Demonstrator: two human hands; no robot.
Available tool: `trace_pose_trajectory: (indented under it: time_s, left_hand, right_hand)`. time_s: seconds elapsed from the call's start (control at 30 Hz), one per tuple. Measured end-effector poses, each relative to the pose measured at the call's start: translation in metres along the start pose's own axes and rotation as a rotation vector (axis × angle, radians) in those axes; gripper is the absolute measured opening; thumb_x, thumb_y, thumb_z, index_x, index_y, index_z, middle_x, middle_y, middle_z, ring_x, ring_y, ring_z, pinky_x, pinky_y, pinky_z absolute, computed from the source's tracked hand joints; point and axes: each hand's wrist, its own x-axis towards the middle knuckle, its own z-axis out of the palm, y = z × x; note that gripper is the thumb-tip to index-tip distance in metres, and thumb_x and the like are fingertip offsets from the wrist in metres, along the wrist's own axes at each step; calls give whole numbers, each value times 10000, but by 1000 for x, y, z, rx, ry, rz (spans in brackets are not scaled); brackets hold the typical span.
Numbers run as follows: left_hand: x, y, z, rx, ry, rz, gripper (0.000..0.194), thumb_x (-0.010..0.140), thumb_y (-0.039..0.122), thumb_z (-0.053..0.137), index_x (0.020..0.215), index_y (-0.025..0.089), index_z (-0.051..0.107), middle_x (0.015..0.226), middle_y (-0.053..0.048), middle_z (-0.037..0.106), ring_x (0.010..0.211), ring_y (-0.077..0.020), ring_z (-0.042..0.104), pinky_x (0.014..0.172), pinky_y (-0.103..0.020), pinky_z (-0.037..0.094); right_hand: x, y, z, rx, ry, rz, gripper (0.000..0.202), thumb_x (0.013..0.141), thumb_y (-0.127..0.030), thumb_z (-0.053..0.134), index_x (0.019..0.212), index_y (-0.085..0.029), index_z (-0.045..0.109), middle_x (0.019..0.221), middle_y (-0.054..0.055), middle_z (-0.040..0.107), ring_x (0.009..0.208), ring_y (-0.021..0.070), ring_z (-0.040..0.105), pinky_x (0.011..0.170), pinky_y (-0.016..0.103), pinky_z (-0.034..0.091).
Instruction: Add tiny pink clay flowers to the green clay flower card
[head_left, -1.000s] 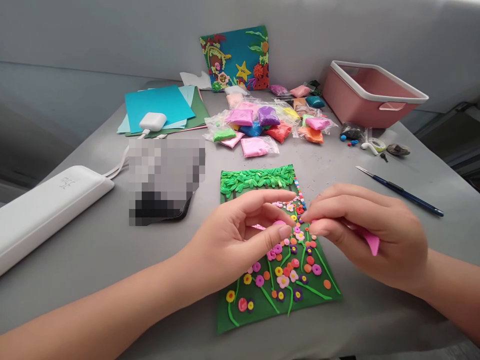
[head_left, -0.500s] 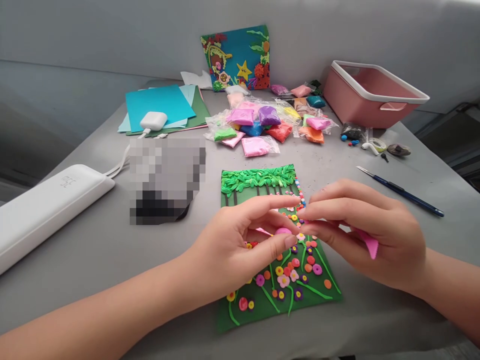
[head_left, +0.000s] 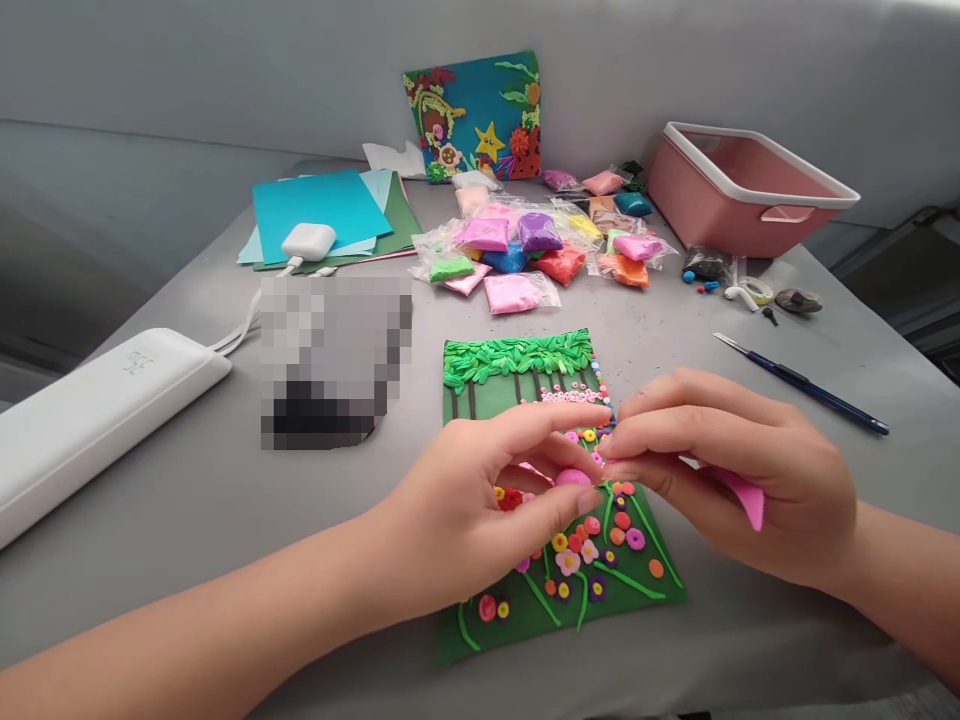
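Over a green clay picture (head_left: 495, 630) with flowers, stems and a leafy top edge, both hands meet at the fingertips. My left hand (head_left: 487, 500) holds a pink clay lump (head_left: 574, 478) between thumb and fingers. My right hand (head_left: 735, 475) has its thumb and fingertips pressed together beside the lump; what they pinch is too small to tell. A pink tool with a jagged edge (head_left: 742, 497) is tucked in the right palm and sticks out below the fingers.
Bagged coloured clay (head_left: 511, 293) lies behind the picture, before an upright sea-scene picture (head_left: 480, 115). A pink basket (head_left: 731, 200) stands back right, a blue craft knife (head_left: 810, 385) right. Left are a white power bank (head_left: 112, 410), blue paper (head_left: 319, 210) and a pixelated object (head_left: 334, 350).
Both hands have shifted slightly down, and the right a little to the right. More of the pink dots on the picture now shows above my left fingers.
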Motion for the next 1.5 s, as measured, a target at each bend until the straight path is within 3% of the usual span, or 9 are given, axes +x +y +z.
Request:
trace_pose_trajectory:
  time_s: [0.17, 0.33, 0.53, 0.7, 0.9, 1.0, 1.13, 1.3, 1.5]
  left_hand:
    - [0, 1, 1, 71, -90, 75, 293, 942, 172, 635, 1234, 178, 660, 991, -37, 787, 782, -113, 736, 732, -199, 617]
    - [0, 8, -1, 233, -207, 172, 91, 933, 109, 614, 988, 179, 633, 819, 20, 712, 791, -99, 692, 693, -153, 534]
    - [-1, 4, -2, 393, -211, 233, 65, 955, 143, 596, 959, 201, 567, 773, 41, 657, 627, -92, 556, 589, -191, 442]
    - [-2, -1, -3, 523, -166, 321, 134, 968, 154, 586, 855, 199, 532, 695, 42, 558, 595, -107, 473, 566, -220, 381]
    - [0, 6, -1, 142, -205, 170, 70, 938, 119, 635, 963, 183, 621, 812, 20, 667, 756, -95, 656, 682, -169, 519]
    - [-1, 6, 1, -135, -170, 14, 204, 938, 152, 663, 1139, 188, 656, 926, -11, 721, 826, -113, 705, 761, -214, 598]
    - [-1, 4, 1, -436, -72, -139, 461, 944, 201, 721, 1379, 231, 573, 1019, -16, 798, 947, -112, 745, 834, -199, 596]
    - [2, 5, -1, -566, -43, -135, 540, 946, 191, 740, 1431, 268, 516, 998, 17, 829, 923, -65, 757, 804, -125, 567]
    - [1, 4, 0, -558, -29, -121, 636, 884, 118, 789, 1430, 257, 493, 994, 17, 765, 956, -90, 712, 858, -189, 592]
  right_hand:
    - [-3, -2, -3, 47, -76, 0, 191, 953, -76, 658, 1078, -196, 738, 916, 46, 698, 798, 120, 711, 688, 224, 614]
    - [-3, -8, -1, 24, -31, 55, 178, 927, -58, 691, 1044, -188, 723, 851, 13, 637, 709, 85, 663, 637, 201, 583]
    - [0, -8, 4, 20, 8, 106, 80, 902, -118, 749, 934, -172, 699, 816, 12, 646, 681, 72, 622, 581, 171, 538]
    - [3, -6, 6, 174, -25, 266, 83, 890, -203, 782, 866, -174, 708, 792, -11, 635, 580, 44, 466, 501, 161, 449]
    - [1, -4, 6, 255, 36, 314, 204, 840, -305, 842, 835, -170, 689, 758, -18, 608, 583, 52, 454, 482, 186, 412]
    - [0, -3, 3, 189, 66, 240, 126, 878, -241, 803, 896, -174, 697, 774, -5, 604, 619, 76, 521, 503, 208, 450]
    - [1, -5, -1, -9, 40, 43, 91, 923, -120, 718, 1001, -165, 732, 867, 27, 607, 711, 93, 618, 607, 222, 538]
    - [-2, -5, 1, -75, -30, -38, 244, 939, -101, 687, 1178, -135, 724, 938, 47, 591, 754, 102, 609, 634, 231, 559]
    - [-5, -5, 2, -42, -66, -28, 172, 929, -69, 688, 1069, -168, 711, 945, 40, 596, 744, 98, 624, 667, 232, 577]
